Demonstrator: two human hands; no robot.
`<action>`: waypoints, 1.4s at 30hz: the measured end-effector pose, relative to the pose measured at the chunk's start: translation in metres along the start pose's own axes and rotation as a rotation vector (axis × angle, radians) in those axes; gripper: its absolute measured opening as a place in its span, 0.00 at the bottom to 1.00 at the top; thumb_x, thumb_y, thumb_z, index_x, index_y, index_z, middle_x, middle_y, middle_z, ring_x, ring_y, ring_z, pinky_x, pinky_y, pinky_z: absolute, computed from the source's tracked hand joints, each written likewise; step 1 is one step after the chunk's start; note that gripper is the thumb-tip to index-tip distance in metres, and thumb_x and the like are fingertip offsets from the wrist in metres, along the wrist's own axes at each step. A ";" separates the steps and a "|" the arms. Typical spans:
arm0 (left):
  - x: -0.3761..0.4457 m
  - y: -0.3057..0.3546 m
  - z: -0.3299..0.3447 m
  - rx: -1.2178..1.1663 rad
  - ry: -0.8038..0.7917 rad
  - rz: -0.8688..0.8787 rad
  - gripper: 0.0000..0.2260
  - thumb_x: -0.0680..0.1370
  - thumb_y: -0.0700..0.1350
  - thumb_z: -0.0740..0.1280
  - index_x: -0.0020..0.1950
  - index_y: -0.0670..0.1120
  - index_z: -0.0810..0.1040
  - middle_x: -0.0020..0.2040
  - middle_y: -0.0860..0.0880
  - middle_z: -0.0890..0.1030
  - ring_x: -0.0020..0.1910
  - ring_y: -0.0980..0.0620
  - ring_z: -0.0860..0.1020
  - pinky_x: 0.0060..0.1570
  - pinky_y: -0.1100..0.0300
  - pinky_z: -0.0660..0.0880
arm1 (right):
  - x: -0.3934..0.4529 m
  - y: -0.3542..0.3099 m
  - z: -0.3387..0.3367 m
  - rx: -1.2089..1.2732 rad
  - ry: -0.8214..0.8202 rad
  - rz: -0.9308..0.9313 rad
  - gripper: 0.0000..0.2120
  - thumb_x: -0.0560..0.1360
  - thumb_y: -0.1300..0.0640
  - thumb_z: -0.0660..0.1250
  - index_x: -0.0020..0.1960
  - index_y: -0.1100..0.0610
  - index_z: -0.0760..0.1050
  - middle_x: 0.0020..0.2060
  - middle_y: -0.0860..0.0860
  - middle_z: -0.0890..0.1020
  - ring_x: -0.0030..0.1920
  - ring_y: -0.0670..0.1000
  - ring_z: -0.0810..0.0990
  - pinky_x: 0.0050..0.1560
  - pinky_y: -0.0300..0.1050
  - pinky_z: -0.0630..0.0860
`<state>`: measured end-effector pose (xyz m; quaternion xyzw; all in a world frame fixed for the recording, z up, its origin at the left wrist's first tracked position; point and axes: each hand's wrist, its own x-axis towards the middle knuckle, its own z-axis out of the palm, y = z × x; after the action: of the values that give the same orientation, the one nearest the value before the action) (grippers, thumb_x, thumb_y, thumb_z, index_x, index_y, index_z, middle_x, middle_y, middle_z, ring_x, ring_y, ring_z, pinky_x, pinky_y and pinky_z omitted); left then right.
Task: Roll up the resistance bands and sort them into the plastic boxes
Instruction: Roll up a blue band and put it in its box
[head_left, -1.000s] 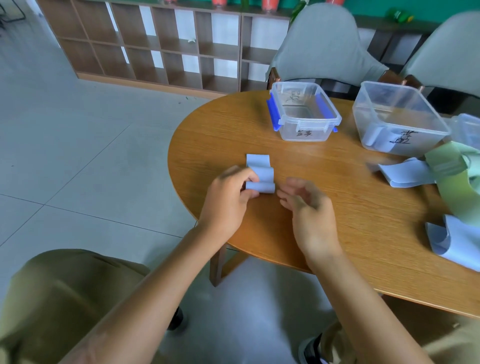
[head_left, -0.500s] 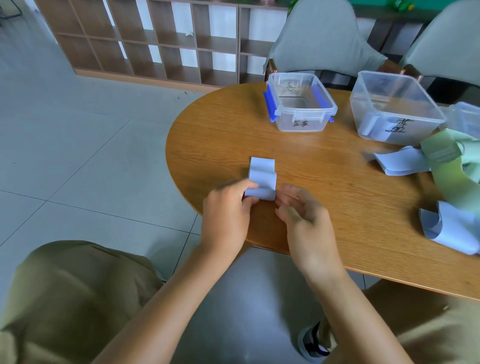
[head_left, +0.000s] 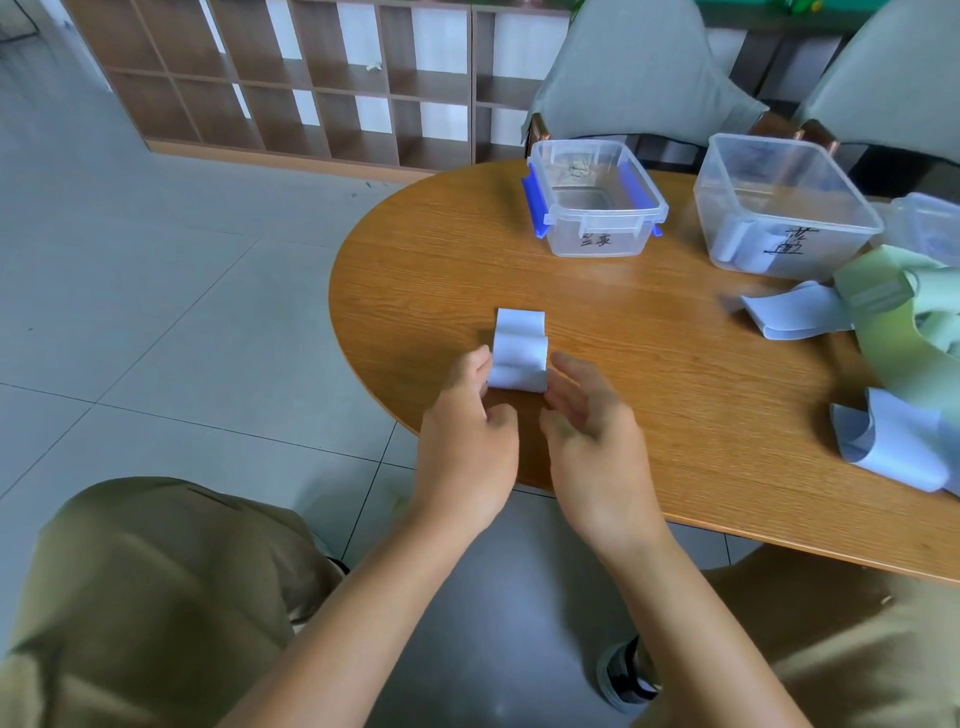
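A pale blue resistance band (head_left: 519, 349), partly rolled, lies near the left edge of the round wooden table (head_left: 649, 374). My left hand (head_left: 467, 441) touches the roll's left edge with its fingertips, thumb away from it. My right hand (head_left: 587, 431) hovers just right of the roll, fingers relaxed and holding nothing. At the back stand a small clear box with blue clips (head_left: 595, 208), with nothing in it, and a larger clear box (head_left: 784, 208) with a rolled blue band (head_left: 735, 244) inside.
Loose bands lie at the right: a blue one (head_left: 795, 317), a green one (head_left: 904, 332) and another blue one (head_left: 893, 447). A third clear box (head_left: 930, 223) shows at the right edge. Two grey chairs (head_left: 634, 78) stand behind the table.
My left hand no longer grips the roll's near end and has slid to its left side. My right hand has opened and drawn slightly back.
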<state>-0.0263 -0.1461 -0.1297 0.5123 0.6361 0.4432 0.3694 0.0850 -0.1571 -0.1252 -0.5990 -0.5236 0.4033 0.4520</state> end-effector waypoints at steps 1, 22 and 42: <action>0.000 0.000 -0.001 -0.015 -0.010 -0.012 0.27 0.79 0.32 0.58 0.76 0.48 0.68 0.72 0.54 0.74 0.70 0.61 0.72 0.70 0.63 0.67 | -0.001 0.000 0.001 -0.009 -0.003 -0.009 0.27 0.77 0.69 0.59 0.73 0.52 0.70 0.65 0.47 0.79 0.66 0.41 0.76 0.70 0.42 0.72; -0.005 -0.002 -0.005 -0.064 -0.056 -0.057 0.30 0.69 0.45 0.54 0.72 0.52 0.72 0.67 0.56 0.79 0.68 0.60 0.75 0.71 0.50 0.70 | 0.003 0.003 -0.001 0.087 -0.045 0.070 0.29 0.75 0.72 0.60 0.67 0.43 0.68 0.54 0.32 0.79 0.57 0.28 0.76 0.61 0.35 0.73; 0.001 -0.021 -0.029 0.540 -0.129 0.422 0.23 0.76 0.40 0.56 0.70 0.46 0.75 0.65 0.48 0.80 0.63 0.45 0.76 0.62 0.51 0.72 | 0.011 0.010 -0.016 -0.372 -0.149 -0.191 0.25 0.77 0.67 0.62 0.71 0.53 0.75 0.69 0.43 0.76 0.71 0.43 0.69 0.72 0.30 0.59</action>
<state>-0.0597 -0.1524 -0.1400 0.7387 0.5858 0.2923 0.1603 0.1046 -0.1484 -0.1304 -0.5884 -0.6751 0.2983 0.3301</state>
